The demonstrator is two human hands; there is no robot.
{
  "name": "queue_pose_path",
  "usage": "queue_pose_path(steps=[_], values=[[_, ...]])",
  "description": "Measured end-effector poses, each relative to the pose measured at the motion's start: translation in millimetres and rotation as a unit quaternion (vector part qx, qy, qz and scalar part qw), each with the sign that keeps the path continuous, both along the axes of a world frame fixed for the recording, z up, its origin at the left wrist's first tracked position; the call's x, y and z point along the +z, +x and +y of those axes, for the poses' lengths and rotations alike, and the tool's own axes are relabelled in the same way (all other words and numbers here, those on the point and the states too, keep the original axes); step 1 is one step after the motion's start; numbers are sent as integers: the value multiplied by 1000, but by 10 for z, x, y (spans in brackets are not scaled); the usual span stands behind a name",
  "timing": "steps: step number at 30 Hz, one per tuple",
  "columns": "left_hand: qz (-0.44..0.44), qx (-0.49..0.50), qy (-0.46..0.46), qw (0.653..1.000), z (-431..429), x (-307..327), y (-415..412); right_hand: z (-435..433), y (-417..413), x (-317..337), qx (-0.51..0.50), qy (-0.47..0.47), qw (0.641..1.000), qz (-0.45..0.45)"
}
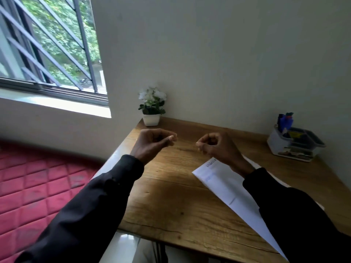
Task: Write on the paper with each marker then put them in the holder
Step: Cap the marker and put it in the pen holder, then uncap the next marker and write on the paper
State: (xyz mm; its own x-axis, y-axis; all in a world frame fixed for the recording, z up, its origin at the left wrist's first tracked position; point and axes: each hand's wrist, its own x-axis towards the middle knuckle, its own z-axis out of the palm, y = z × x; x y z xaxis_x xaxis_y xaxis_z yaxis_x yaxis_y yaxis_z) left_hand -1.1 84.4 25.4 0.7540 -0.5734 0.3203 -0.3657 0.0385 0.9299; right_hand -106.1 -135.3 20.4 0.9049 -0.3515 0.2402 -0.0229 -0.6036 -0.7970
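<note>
A white sheet of paper (226,186) lies on the wooden table (171,202), partly under my right sleeve, with faint marks near its far corner. A grey compartment holder (293,145) stands at the table's far right against the wall, with several markers (285,119) upright in it. My left hand (152,142) hovers above the table's far left, fingers curled closed, holding nothing. Raised over the paper's far corner, my right hand (216,146) is likewise closed and empty. Both hands are well left of the holder.
A small white pot with white flowers (152,109) sits in the table's far left corner by the wall. A window with bars (47,46) is at the left. A red quilted mattress (38,186) lies left of the table.
</note>
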Motion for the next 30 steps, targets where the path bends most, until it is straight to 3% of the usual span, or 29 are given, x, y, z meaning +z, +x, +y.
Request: queue_pose_path(steps=[9,17,24,30], values=[[55,95,-36,993,726,-120,247,703,568,-108,72,-66,994,54],[71,111,-43,990,1029,-248,312,1432,966,-344,28,-169,979,109],[95,99,-45,990,1069,-350,355,1470,957,-331,8,-260,955,142],[98,78,-42,991,847,-398,356,1016,659,-156,7,-205,969,137]])
